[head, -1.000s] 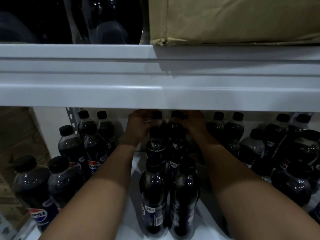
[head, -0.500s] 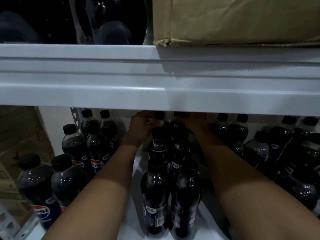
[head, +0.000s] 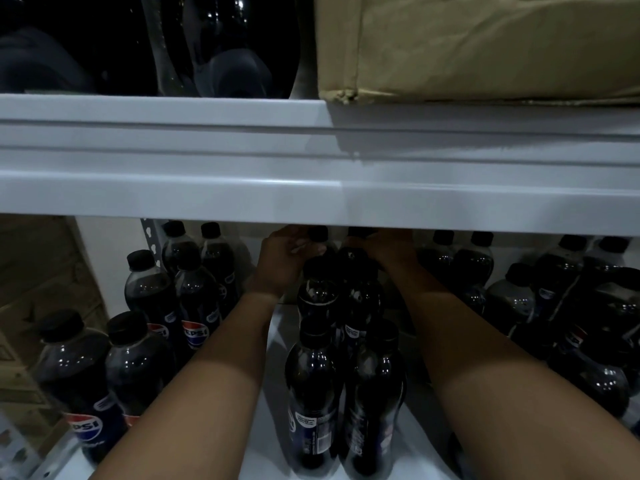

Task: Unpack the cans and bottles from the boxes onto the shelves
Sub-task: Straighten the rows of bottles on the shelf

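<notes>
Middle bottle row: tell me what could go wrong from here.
1. Both hands, left hand and right hand, work at the back of the row under the upper shelf, partly hidden; a slip there could tip a back bottle.
2. The forearms flank the front bottles closely; pulling back may knock them over.
3. The left bottles stand near the shelf edge.

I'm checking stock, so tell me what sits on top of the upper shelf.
On the upper shelf sit large dark bottles at left and a cardboard box at right. The box hides its contents and anything behind it.
</notes>
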A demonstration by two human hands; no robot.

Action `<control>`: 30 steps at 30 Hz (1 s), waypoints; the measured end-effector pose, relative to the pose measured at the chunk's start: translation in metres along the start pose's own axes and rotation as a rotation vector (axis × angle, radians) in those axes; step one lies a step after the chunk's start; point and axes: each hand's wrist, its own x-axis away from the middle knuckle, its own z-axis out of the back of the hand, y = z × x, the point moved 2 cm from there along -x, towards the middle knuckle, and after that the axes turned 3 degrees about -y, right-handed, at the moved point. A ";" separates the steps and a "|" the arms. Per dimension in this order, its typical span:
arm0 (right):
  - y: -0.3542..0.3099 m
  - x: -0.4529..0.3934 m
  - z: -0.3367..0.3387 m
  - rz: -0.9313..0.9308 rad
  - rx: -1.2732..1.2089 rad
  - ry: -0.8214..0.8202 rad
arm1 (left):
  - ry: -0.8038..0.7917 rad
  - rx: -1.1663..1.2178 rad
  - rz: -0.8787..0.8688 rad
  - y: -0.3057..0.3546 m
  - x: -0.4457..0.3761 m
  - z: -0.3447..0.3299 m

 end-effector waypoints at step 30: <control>0.008 -0.011 0.012 0.036 0.030 -0.084 | 0.003 -0.115 -0.020 0.004 0.006 -0.005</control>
